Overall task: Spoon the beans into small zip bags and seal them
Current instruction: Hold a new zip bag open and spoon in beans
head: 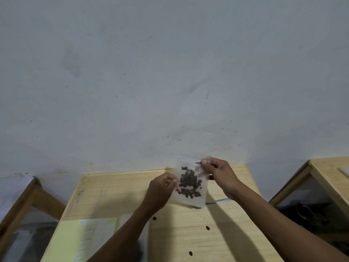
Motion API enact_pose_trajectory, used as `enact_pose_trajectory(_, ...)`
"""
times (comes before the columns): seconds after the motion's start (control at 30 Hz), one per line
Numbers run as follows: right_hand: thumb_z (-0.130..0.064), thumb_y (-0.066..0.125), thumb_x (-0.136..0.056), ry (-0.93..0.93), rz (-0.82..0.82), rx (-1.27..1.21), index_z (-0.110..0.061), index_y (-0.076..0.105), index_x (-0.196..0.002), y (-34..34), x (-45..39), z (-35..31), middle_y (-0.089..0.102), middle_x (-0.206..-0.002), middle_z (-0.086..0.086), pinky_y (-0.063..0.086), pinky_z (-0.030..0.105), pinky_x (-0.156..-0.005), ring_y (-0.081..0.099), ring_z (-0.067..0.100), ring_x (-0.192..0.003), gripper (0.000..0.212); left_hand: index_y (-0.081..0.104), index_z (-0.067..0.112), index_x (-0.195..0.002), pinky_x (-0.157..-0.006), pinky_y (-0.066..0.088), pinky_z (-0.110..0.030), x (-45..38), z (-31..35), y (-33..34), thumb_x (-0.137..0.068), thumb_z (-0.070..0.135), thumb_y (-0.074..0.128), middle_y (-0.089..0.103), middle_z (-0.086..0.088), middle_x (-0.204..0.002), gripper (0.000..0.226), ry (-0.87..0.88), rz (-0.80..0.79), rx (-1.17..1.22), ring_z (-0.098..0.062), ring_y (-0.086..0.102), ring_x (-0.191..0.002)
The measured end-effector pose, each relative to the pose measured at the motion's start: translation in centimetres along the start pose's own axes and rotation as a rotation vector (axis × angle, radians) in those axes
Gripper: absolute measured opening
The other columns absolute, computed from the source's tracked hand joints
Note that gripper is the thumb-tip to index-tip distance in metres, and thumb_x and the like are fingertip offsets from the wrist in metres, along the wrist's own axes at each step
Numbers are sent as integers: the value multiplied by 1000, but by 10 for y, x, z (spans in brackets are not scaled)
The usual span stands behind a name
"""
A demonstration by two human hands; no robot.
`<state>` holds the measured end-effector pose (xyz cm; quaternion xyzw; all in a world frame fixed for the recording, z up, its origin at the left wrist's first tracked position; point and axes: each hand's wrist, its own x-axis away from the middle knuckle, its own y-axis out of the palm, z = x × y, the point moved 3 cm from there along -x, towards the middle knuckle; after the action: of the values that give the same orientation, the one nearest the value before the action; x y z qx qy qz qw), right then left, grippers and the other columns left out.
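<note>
Above the bench (pixel 117 195), my left hand (pixel 160 188) and right hand (pixel 219 173) pinch the small bag (pixel 188 197) of dark beans (pixel 188 184), fingers (pixel 204 163) clamped on its edges.

A pale wooden table (pixel 105 193) stands against a scuffed grey wall (pixel 151 72), similar tables either side.

Yellow sheet (pixel 79 237) on wooden table (pixel 113 193)
</note>
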<state>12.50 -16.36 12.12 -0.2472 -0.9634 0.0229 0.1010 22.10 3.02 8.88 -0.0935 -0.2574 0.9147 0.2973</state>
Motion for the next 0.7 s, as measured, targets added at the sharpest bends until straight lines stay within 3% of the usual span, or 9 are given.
enact_pose_trajectory(0.1, -25, 58, -97, -17, -78, 86, -10, 74, -96, 0, 3, -5, 77, -88, 7, 50, 38, -79, 71, 22, -81, 22, 63, 18, -108, -71, 52, -16, -4, 6, -4, -92, 24, 65, 72, 0, -95, 17, -54, -17, 223, -6, 68, -85)
enact_pose_trajectory(0.17, -27, 58, -97, -21, -162, 120, -12, 74, -98, 3, 5, -8, 77, -90, 4, 49, 33, -76, 70, 18, -81, 21, 64, 17, -106, -74, 55, -22, -8, 16, -9, -92, 25, 66, 72, -2, -96, 16, -35, -12, 306, -13, 70, -89)
enact_pose_trajectory(0.23, -27, 60, -96, -26, -222, 149, -13, 73, -100, 4, 7, -10, 77, -92, 4, 48, 30, -75, 69, 15, -81, 20, 67, 14, -94, -73, 55, -23, -11, 23, -14, -92, 20, 66, 72, -4, -89, 6, 4, 10, 302, -17, 70, -85)
enact_pose_trajectory(0.4, -22, 71, -87, -137, -187, 248, -25, 70, -100, 5, 5, -22, 66, -90, -3, 48, 20, -73, 59, 6, -78, 14, 66, 22, -83, -70, 55, -36, -15, 23, -16, -92, 25, 63, 69, -1, -78, 10, 56, -5, 124, -21, 65, -76)
enact_pose_trajectory(0.5, -23, 71, -84, -225, -230, 514, -25, 68, -85, 16, 7, -29, 67, -85, -8, 47, 22, -72, 56, 0, -74, 4, 63, 25, -80, -64, 49, -27, -12, 27, -12, -93, 23, 61, 65, 4, -72, 13, 106, -1, 11, -13, 59, -70)
enact_pose_trajectory(0.57, -21, 68, -84, -257, -230, 583, -27, 63, -76, 23, 8, -32, 64, -79, -8, 47, 27, -71, 54, 3, -70, 11, 60, 25, -79, -63, 44, -19, -9, 34, -11, -93, 19, 61, 63, 6, -71, 16, 147, 9, -25, -8, 57, -69)
enact_pose_trajectory(0.7, -23, 63, -84, -251, -237, 645, -27, 59, -74, 30, 9, -34, 62, -79, -8, 49, 34, -70, 54, 8, -71, 11, 57, 25, -77, -63, 45, -22, -6, 39, -15, -94, 18, 59, 61, 8, -69, 18, 196, 21, -50, -7, 57, -68)
